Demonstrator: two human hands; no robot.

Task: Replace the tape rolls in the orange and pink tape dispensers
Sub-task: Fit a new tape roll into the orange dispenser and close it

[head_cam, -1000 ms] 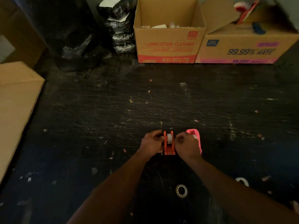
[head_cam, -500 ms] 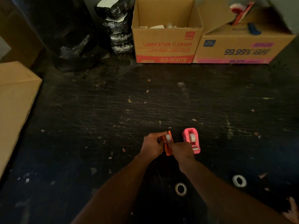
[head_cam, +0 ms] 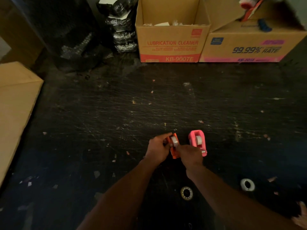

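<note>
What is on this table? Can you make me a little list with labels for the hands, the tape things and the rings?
left hand: holds the orange dispenser
right hand: fingers curled at the white roll in it
pink dispenser: stands alone on the table, roll inside
near ring: lies loose
far ring: lies loose, further right

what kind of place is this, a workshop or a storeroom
Probably a storeroom or packing workshop: a scratched black work surface, cardboard cartons along the back, one printed LUBRICATION CLEANER, and black-wrapped bundles stacked beside them.
</note>
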